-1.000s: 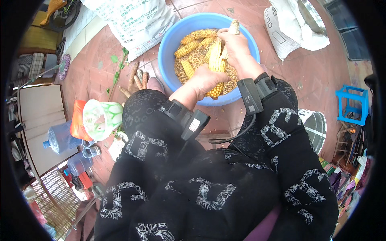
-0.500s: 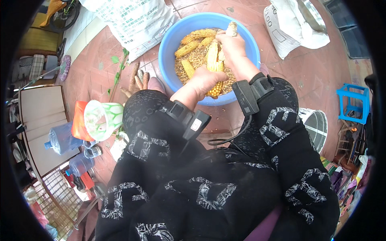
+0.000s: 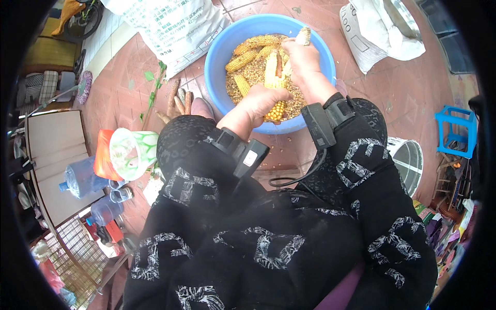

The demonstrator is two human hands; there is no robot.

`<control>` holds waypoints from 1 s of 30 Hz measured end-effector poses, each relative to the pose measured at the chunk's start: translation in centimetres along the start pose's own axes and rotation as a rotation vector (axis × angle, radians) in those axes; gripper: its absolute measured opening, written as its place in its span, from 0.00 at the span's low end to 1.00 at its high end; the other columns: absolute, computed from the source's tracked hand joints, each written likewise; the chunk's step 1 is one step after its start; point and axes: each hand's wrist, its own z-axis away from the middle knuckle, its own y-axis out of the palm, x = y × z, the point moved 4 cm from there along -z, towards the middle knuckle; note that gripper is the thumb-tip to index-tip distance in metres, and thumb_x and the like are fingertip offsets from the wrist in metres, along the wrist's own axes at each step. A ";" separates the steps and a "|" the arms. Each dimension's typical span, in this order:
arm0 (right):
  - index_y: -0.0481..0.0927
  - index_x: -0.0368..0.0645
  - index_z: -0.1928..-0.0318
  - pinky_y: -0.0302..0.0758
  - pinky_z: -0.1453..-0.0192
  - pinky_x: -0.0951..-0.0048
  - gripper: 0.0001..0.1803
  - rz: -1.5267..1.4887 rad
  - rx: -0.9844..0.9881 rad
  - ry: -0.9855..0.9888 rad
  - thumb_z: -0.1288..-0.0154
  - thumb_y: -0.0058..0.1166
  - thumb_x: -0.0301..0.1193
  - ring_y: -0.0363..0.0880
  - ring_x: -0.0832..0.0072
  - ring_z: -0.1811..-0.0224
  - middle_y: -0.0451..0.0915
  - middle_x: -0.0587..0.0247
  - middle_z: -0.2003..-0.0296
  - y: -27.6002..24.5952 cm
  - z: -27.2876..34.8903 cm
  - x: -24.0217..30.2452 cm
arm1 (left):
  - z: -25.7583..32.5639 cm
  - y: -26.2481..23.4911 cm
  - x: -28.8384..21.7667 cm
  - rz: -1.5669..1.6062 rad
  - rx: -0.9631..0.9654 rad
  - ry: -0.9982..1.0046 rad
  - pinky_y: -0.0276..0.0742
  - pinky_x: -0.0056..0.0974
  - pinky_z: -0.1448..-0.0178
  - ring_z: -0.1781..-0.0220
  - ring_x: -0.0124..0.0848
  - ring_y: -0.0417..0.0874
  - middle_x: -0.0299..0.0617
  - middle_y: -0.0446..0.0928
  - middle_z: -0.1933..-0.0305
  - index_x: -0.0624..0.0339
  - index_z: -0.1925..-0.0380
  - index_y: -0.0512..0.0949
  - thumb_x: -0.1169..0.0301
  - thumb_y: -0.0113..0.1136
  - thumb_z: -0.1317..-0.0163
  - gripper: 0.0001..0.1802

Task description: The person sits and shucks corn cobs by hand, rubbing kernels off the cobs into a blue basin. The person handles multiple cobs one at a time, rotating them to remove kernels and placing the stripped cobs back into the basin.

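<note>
Both forearms extend upward from the lower frame. The left hand (image 3: pixel 260 105), at upper centre, grasps one partly stripped corn ear (image 3: pixel 278 110), tilted. The right hand (image 3: pixel 306 61), above and to its right, is closed around one pale cob (image 3: pixel 304 36); whether the cob touches the ear cannot be determined. Beneath both, one blue basin (image 3: pixel 214 77) contains loose kernels (image 3: pixel 246 76) and at least four other ears (image 3: pixel 242 61).
</note>
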 end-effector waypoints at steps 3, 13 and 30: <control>0.80 0.39 0.66 0.74 0.61 0.70 0.03 0.027 0.045 0.034 0.43 0.58 0.22 0.77 0.73 0.67 0.78 0.63 0.69 -0.2 0.8 -0.1 | -0.1 -0.5 -0.1 0.035 -0.033 0.012 0.78 0.40 0.75 0.71 0.36 0.83 0.46 0.80 0.65 0.70 0.58 0.77 0.73 0.65 0.48 0.18; 0.79 0.38 0.65 0.75 0.60 0.70 0.05 0.053 -0.024 -0.049 0.44 0.59 0.21 0.78 0.72 0.66 0.79 0.63 0.69 0.8 0.0 -1.1 | 0.1 -0.5 0.2 -0.041 -0.005 -0.047 0.79 0.42 0.73 0.69 0.36 0.84 0.47 0.81 0.65 0.71 0.56 0.77 0.73 0.65 0.47 0.19; 0.79 0.38 0.63 0.75 0.60 0.70 0.08 0.130 0.052 -0.004 0.46 0.57 0.21 0.78 0.74 0.66 0.79 0.63 0.69 0.5 1.5 -1.2 | -0.9 -1.1 0.6 0.038 -0.026 -0.033 0.81 0.44 0.69 0.62 0.39 0.84 0.49 0.80 0.61 0.70 0.52 0.76 0.72 0.66 0.49 0.23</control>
